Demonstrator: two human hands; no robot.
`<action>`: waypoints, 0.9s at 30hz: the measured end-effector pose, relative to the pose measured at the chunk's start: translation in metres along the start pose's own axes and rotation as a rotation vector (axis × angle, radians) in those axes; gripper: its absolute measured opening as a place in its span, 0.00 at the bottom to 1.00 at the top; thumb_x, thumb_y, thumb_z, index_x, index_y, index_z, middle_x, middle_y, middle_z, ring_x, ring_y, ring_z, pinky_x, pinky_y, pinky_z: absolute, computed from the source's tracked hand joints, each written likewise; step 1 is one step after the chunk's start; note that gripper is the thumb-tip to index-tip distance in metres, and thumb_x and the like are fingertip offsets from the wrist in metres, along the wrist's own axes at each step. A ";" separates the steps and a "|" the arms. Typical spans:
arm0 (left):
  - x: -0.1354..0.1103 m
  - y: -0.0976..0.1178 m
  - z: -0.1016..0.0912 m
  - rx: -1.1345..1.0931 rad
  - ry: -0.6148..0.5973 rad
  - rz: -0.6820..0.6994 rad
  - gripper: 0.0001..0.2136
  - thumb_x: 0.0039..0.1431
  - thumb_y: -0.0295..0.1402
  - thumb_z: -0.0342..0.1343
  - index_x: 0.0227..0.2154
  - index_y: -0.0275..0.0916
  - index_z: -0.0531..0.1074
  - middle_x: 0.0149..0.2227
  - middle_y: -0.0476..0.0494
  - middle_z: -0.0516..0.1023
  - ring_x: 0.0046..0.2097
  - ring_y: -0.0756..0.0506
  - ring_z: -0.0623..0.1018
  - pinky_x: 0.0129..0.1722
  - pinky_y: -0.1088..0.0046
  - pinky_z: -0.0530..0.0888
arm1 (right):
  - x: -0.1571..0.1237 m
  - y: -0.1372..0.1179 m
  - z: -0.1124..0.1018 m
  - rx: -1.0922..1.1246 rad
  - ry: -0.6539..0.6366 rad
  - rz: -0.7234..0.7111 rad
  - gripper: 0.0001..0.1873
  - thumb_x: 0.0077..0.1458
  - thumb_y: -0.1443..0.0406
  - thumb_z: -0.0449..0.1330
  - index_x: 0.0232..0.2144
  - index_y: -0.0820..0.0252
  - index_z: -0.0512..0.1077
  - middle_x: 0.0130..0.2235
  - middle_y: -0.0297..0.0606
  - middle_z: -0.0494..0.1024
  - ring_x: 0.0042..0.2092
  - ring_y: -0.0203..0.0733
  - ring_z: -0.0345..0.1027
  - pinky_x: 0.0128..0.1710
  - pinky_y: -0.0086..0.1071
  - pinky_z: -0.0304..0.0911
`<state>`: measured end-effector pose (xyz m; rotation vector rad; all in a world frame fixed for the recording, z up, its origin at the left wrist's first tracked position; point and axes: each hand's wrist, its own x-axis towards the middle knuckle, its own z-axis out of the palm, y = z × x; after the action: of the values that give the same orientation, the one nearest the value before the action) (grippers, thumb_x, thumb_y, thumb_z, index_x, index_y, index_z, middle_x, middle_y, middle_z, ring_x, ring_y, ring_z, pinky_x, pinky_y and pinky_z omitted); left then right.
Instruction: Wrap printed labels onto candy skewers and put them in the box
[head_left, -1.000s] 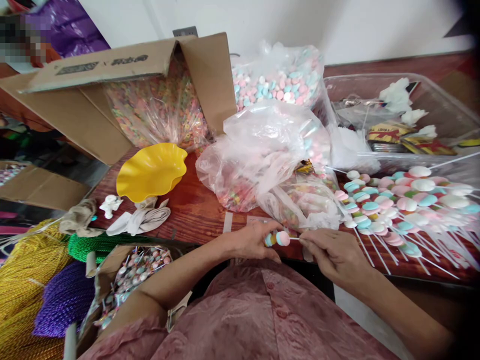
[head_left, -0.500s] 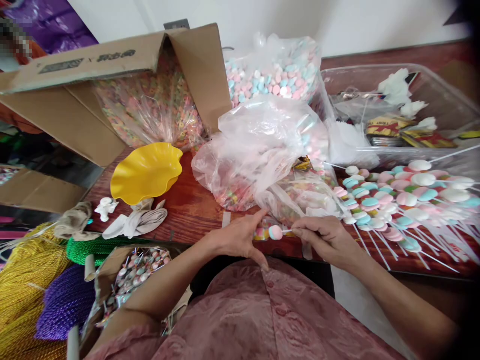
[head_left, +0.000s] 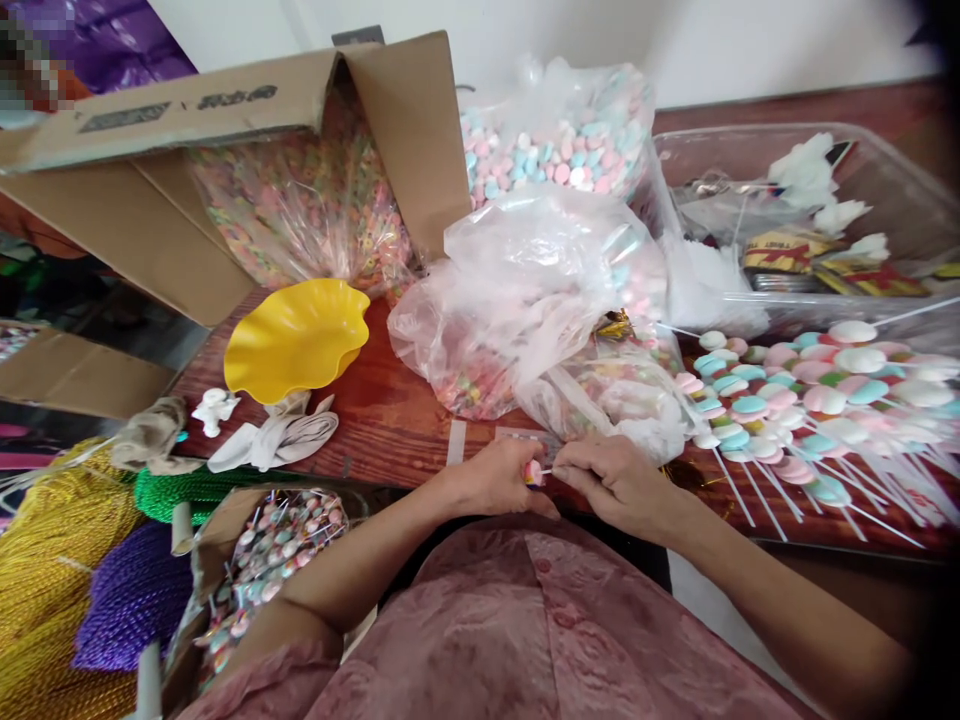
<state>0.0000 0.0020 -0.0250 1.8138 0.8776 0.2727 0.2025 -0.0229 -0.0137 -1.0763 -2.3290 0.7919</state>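
Note:
My left hand (head_left: pixel 499 480) is closed round a small pink candy (head_left: pixel 533 473) at the near edge of the wooden table (head_left: pixel 390 420). My right hand (head_left: pixel 615 482) pinches the thin white stick that pokes into that candy, the two hands almost touching. Just beyond them lie clear plastic bags of pastel candies (head_left: pixel 525 300). To the right, a heap of finished candy skewers (head_left: pixel 810 400) with white sticks is spread on the table.
A yellow wavy bowl (head_left: pixel 296 338) sits left of the bags, by an open cardboard box (head_left: pixel 225 180) of sweets. Another bag of candies (head_left: pixel 559 140) and a clear plastic tub (head_left: pixel 787 220) stand behind. Gold, green and purple cord bundles (head_left: pixel 67 580) and a box of wrapped sweets (head_left: pixel 262 560) lie at my left.
My hands have come closer together. The left hand, open-fingered half a second ago, has closed over the candy, and the right hand has slid left along the stick.

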 end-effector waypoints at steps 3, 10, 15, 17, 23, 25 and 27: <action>0.001 -0.003 0.002 0.026 0.013 0.002 0.14 0.42 0.35 0.69 0.32 0.37 0.75 0.31 0.49 0.76 0.35 0.46 0.74 0.36 0.71 0.68 | 0.002 -0.002 0.009 -0.035 -0.010 -0.019 0.17 0.64 0.67 0.49 0.25 0.60 0.70 0.24 0.34 0.73 0.28 0.35 0.63 0.32 0.32 0.52; 0.012 0.007 0.007 -0.003 0.067 0.025 0.08 0.43 0.26 0.64 0.28 0.35 0.72 0.27 0.51 0.73 0.31 0.50 0.71 0.30 0.75 0.65 | 0.010 -0.010 0.020 -0.119 0.068 -0.039 0.16 0.62 0.68 0.49 0.22 0.60 0.67 0.23 0.35 0.70 0.27 0.35 0.59 0.30 0.32 0.50; 0.004 0.008 -0.014 -0.420 0.013 0.029 0.32 0.36 0.33 0.72 0.49 0.38 0.72 0.39 0.47 0.77 0.42 0.47 0.75 0.41 0.73 0.70 | 0.007 -0.001 -0.004 -0.059 0.066 -0.042 0.14 0.64 0.67 0.50 0.27 0.60 0.69 0.26 0.34 0.73 0.29 0.35 0.63 0.31 0.30 0.53; 0.001 0.003 -0.023 -0.595 -0.111 -0.041 0.30 0.43 0.40 0.70 0.51 0.39 0.72 0.41 0.45 0.78 0.41 0.48 0.76 0.40 0.74 0.71 | 0.004 0.004 -0.019 -0.014 0.089 -0.043 0.12 0.65 0.66 0.50 0.31 0.60 0.70 0.29 0.33 0.74 0.32 0.35 0.66 0.33 0.30 0.56; -0.004 -0.006 -0.014 -0.836 -0.116 -0.301 0.22 0.45 0.50 0.68 0.34 0.34 0.79 0.29 0.44 0.79 0.26 0.52 0.75 0.25 0.79 0.68 | 0.005 0.004 -0.038 -0.076 0.082 -0.096 0.14 0.66 0.65 0.49 0.28 0.57 0.69 0.27 0.34 0.72 0.30 0.37 0.65 0.32 0.32 0.58; -0.006 -0.003 -0.006 -0.905 -0.110 -0.271 0.20 0.45 0.47 0.69 0.33 0.36 0.79 0.27 0.45 0.78 0.23 0.51 0.75 0.23 0.78 0.67 | 0.003 0.008 -0.033 -0.054 0.104 -0.113 0.13 0.65 0.64 0.50 0.28 0.55 0.69 0.27 0.34 0.73 0.29 0.38 0.66 0.30 0.33 0.61; -0.003 -0.002 -0.002 -0.982 -0.143 -0.208 0.15 0.49 0.43 0.67 0.35 0.37 0.79 0.26 0.45 0.78 0.22 0.50 0.75 0.22 0.75 0.69 | 0.003 0.021 -0.025 -0.025 0.099 -0.155 0.10 0.63 0.62 0.53 0.31 0.50 0.71 0.28 0.36 0.75 0.28 0.41 0.69 0.27 0.36 0.63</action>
<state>-0.0042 0.0015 -0.0258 0.8141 0.6456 0.3528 0.2273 -0.0021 -0.0083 -0.9109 -2.3111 0.6381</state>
